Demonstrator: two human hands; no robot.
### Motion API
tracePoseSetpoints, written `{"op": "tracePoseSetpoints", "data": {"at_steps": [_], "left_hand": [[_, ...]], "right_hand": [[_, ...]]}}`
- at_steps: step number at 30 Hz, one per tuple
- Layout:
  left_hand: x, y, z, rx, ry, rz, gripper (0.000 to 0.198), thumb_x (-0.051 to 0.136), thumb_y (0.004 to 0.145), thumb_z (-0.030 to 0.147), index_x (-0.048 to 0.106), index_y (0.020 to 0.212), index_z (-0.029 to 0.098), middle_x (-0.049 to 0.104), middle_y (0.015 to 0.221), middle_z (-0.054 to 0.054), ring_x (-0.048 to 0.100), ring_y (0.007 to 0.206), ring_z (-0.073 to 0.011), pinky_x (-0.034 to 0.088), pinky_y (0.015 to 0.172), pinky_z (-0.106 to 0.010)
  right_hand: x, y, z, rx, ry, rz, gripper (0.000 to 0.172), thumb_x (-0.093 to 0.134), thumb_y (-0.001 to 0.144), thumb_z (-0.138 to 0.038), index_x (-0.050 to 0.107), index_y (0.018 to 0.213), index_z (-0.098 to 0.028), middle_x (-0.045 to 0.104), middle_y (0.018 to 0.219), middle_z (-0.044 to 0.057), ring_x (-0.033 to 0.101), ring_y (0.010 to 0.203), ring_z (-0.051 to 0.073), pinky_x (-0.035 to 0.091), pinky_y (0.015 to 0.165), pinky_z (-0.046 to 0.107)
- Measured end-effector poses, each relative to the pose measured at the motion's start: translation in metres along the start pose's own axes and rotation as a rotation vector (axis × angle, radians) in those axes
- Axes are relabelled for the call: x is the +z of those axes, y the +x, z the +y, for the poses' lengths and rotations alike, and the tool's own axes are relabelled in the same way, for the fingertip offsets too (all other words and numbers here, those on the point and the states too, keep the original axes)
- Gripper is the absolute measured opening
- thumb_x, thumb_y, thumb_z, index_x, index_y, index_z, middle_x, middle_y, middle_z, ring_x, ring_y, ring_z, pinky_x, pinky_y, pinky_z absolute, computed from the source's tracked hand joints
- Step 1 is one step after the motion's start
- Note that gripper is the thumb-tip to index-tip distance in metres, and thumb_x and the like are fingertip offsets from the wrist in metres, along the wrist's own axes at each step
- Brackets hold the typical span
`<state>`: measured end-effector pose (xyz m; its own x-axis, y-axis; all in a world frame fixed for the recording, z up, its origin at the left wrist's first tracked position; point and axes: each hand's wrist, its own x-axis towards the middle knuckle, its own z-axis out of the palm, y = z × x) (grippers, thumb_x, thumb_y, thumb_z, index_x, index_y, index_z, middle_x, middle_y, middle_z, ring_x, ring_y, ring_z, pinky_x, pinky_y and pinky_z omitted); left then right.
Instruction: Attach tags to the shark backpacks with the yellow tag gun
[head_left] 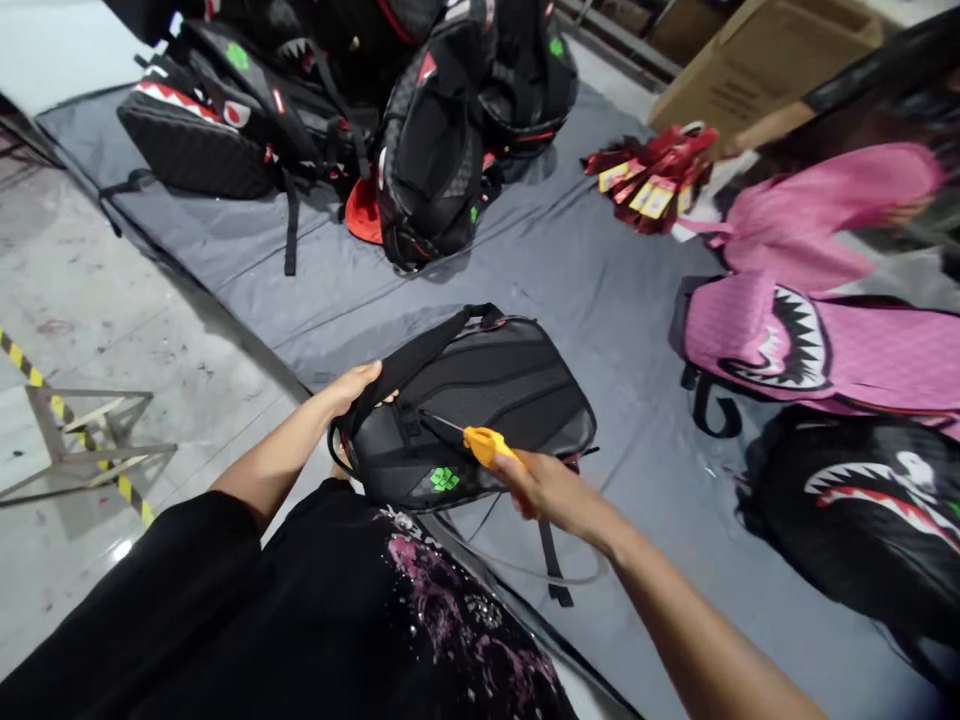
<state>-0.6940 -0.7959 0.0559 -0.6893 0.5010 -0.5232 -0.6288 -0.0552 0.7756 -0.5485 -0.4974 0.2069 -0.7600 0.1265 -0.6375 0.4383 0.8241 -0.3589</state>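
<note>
Head view, left hand: your left hand (352, 388) is closed around the black shoulder strap of a black fabric backpack (480, 400), fingers wrapped over the strap near the bag's left edge.
Head view, right hand: your right hand (544, 490) is curled shut on a small orange-handled tool (487, 443). Its thin metal tip points left, over the bag's padded back panel. Whether the tip touches the fabric cannot be told.
Head view, backpack: it lies flat just in front of your torso, back panel up, with a small green logo near its lower edge. It rests at the near edge of a wide grey cloth mat (570, 260) spread on the floor.
Head view, far side of the mat: a pile of black backpacks with red and green details (360, 110), well apart from your hands.
Head view, right side: a pink quilted backpack with a shark-mouth print (817, 345), and nearer to you a black backpack with a shark-mouth print (862, 520).
Head view, upper right: a bundle of red and yellow hang tags (652, 180) beside a brown cardboard box (757, 60).
Head view, left: bare pale floor with yellow-and-black striped tape (30, 375).
</note>
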Motion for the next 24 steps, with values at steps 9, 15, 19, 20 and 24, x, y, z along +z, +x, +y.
{"op": "tracePoseSetpoints", "data": {"at_steps": [9, 15, 19, 20, 24], "left_hand": [[-0.001, 0.005, 0.006, -0.316, -0.195, -0.052, 0.059, 0.026, 0.101, 0.047, 0.068, 0.099, 0.006, 0.075, 0.084, -0.019, 0.072, 0.069, -0.0220, 0.057, 0.060, -0.030], [-0.012, -0.013, -0.002, -0.332, -0.293, -0.016, 0.059, 0.027, 0.100, 0.046, 0.068, 0.104, 0.003, 0.075, 0.087, -0.020, 0.072, 0.072, -0.0228, 0.058, 0.064, -0.031], [-0.012, -0.023, -0.002, -0.254, -0.240, 0.037, 0.060, 0.026, 0.101, 0.047, 0.067, 0.107, 0.003, 0.074, 0.093, -0.020, 0.070, 0.078, -0.0208, 0.058, 0.071, -0.030], [-0.009, -0.022, -0.001, -0.207, -0.182, 0.052, 0.061, 0.025, 0.100, 0.049, 0.066, 0.112, 0.005, 0.073, 0.097, -0.018, 0.069, 0.081, -0.0200, 0.057, 0.073, -0.029], [0.017, -0.002, 0.002, 0.223, 0.288, 0.089, 0.054, 0.026, 0.101, 0.049, 0.044, 0.146, 0.025, 0.066, 0.116, -0.008, 0.062, 0.103, -0.0198, 0.050, 0.092, -0.033]], "right_hand": [[0.005, 0.000, -0.033, -0.102, 0.049, 0.064, 0.050, 0.030, 0.094, -0.062, 0.057, 0.088, -0.020, 0.065, 0.059, 0.003, 0.060, 0.050, 0.017, 0.041, 0.052, 0.026], [0.001, 0.000, -0.055, -0.085, -0.064, 0.126, 0.050, 0.029, 0.097, -0.058, 0.059, 0.094, -0.019, 0.067, 0.061, 0.004, 0.062, 0.055, 0.018, 0.041, 0.056, 0.028], [-0.003, -0.001, -0.076, -0.163, -0.072, 0.049, 0.049, 0.031, 0.097, -0.058, 0.059, 0.090, -0.020, 0.068, 0.064, 0.004, 0.062, 0.058, 0.018, 0.041, 0.057, 0.027], [-0.005, -0.002, -0.079, -0.143, -0.096, 0.089, 0.046, 0.032, 0.097, -0.057, 0.059, 0.089, -0.020, 0.067, 0.063, 0.004, 0.063, 0.059, 0.018, 0.041, 0.058, 0.027], [-0.012, -0.014, -0.073, -0.132, -0.019, 0.046, 0.047, 0.030, 0.097, -0.058, 0.056, 0.088, -0.019, 0.065, 0.060, 0.003, 0.062, 0.055, 0.017, 0.043, 0.057, 0.027]]}}
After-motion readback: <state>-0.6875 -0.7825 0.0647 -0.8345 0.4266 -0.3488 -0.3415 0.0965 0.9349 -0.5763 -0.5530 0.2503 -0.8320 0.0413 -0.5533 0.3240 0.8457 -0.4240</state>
